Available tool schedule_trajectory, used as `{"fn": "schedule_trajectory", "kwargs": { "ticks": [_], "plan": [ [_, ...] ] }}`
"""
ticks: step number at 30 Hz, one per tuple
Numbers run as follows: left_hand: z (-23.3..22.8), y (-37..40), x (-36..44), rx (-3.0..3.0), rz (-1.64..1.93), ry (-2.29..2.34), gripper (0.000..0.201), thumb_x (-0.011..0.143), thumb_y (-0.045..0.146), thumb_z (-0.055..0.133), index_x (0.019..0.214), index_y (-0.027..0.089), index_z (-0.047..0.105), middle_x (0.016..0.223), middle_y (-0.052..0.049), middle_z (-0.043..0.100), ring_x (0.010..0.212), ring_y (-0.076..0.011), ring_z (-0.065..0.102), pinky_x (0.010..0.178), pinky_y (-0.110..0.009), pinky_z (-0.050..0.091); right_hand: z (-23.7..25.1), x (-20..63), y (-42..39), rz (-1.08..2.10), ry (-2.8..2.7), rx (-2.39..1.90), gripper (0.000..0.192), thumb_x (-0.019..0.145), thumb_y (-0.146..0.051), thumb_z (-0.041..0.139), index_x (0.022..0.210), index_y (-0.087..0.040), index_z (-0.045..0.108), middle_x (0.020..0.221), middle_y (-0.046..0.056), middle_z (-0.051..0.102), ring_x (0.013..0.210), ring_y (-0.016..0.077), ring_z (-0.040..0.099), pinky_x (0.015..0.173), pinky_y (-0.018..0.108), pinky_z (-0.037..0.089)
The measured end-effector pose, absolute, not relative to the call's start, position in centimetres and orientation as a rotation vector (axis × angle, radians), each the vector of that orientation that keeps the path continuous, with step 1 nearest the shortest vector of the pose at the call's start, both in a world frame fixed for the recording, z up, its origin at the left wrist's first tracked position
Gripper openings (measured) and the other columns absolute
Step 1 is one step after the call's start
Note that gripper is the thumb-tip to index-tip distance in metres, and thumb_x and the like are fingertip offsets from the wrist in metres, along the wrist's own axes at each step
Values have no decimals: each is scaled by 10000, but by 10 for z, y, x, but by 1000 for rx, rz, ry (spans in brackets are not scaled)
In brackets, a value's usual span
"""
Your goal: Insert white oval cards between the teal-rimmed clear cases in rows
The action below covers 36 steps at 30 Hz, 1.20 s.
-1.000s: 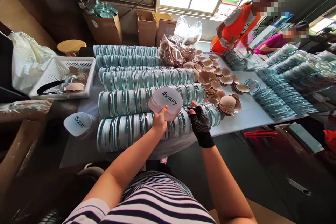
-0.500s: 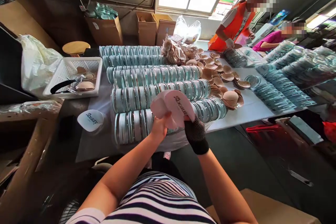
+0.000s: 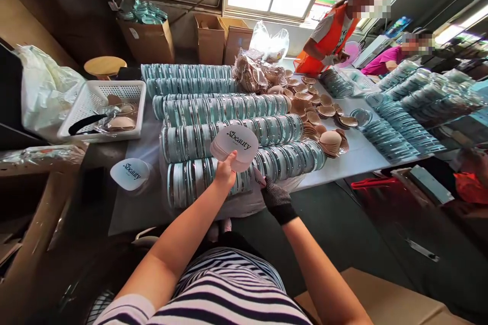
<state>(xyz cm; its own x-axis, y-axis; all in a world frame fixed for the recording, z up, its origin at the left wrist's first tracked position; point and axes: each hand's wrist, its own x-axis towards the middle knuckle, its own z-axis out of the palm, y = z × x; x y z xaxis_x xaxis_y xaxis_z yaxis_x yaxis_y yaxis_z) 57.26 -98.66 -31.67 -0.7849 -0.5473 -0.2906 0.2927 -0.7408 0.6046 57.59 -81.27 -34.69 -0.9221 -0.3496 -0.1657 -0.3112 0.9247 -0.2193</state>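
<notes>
at the near edge of a white-covered work table (image 3: pixel 366 160), a seated person in a striped top holds a stack of white "sbeauty" cards (image 3: pixel 235 145) fanned slightly above rows of teal-rimmed round cases (image 3: pixel 229 134). the bare left hand (image 3: pixel 224 175) is closed on the lower edge of the stack, thumb on top, keeping the printed face tilted up toward the camera. the right hand (image 3: pixel 275 195), in a black mesh fingerless glove, sits just beside and below it with fingers curled; a single pale card (image 3: pixel 259 177) appears to be pinched at its fingertips, though the view is too small to be sure. the cases lie on their edges in long lines across the table, touching one another. a second pile of the same printed cards (image 3: pixel 131 172) rests to the left, on the table's dark corner. beyond the rows, beige silicone cups (image 3: pixel 324 111) are spread loose, with clear bags of more cups (image 3: pixel 253 73) behind them. a white plastic basket (image 3: pixel 125 94) stands at the left, holding a few cups and a black strap. at the far end a co-worker in an orange vest (image 3: pixel 330 35) bends over the table, and another in a magenta top (image 3: pixel 383 63) sits farther right. cardboard boxes (image 3: pixel 148 40) line the wall under the window.
</notes>
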Motion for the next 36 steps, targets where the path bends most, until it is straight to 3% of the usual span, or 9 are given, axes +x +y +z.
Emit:
{"fn": "schedule_trajectory", "kwargs": {
  "ticks": [5,13,18,21,25,27,29,32,36],
  "plan": [
    [-320,-987,573,597,-2480,-760,474,727,108,724,1176,227,631,1119,-49,723,1129,-225,628,1038,-394,451,-331,564,-817,-242,2888,-581,306,960,-302,373,1154,-150,554,940,109,719,832,220,684,638,267,375],
    [-316,-988,575,595,-2453,-765,495,706,147,756,1178,231,632,1183,-64,696,1178,-252,596,1042,-421,442,-363,552,-831,-466,2853,-765,321,977,-244,356,1113,-159,634,971,119,724,878,181,677,718,245,418],
    [-318,-987,579,599,-2431,-817,520,715,167,760,1207,254,619,1193,-58,690,1178,-251,593,1033,-420,447,-370,549,-837,-481,2718,-822,272,914,-150,393,868,-128,660,916,181,709,880,250,682,753,334,469],
    [-320,-985,579,573,-2392,-818,549,707,170,763,1225,261,607,1189,-54,691,1161,-241,602,1034,-413,442,-372,545,-835,-645,2602,-860,191,891,-209,452,885,-151,633,782,108,698,708,195,671,659,298,487],
    [-320,-982,577,597,-2364,-829,550,681,167,779,1202,241,620,1159,-60,703,1158,-247,606,1036,-414,435,-369,539,-825,-1220,2105,-810,375,934,-370,330,1150,-177,569,578,-20,590,411,116,503,447,216,415],
    [-320,-981,575,620,-2366,-833,542,673,163,782,1187,226,625,1140,-63,709,1145,-248,614,1034,-412,435,-359,536,-821,-1337,2043,-740,386,909,-435,379,1063,-177,621,523,-23,561,399,123,485,436,222,408],
    [-319,-979,574,624,-2368,-837,533,674,158,780,1181,216,625,1132,-68,712,1131,-248,621,1035,-413,434,-343,530,-819,-1357,2237,-695,371,888,-475,436,967,-189,658,593,16,626,503,145,566,517,245,459],
    [-318,-976,578,577,-2364,-865,538,673,161,781,1183,220,622,1134,-64,711,1124,-239,626,1041,-405,431,-315,515,-823,-1546,2555,-743,473,923,-493,378,1201,-185,604,1002,102,708,886,198,662,780,319,517],
    [-319,-974,595,542,-2336,-934,570,637,201,814,1177,222,631,1143,-68,708,1126,-258,626,1027,-415,450,-290,515,-839,-1420,2866,-1033,567,909,-462,415,1361,-128,491,1347,174,554,1248,263,512,1022,436,428]
  ]
}}
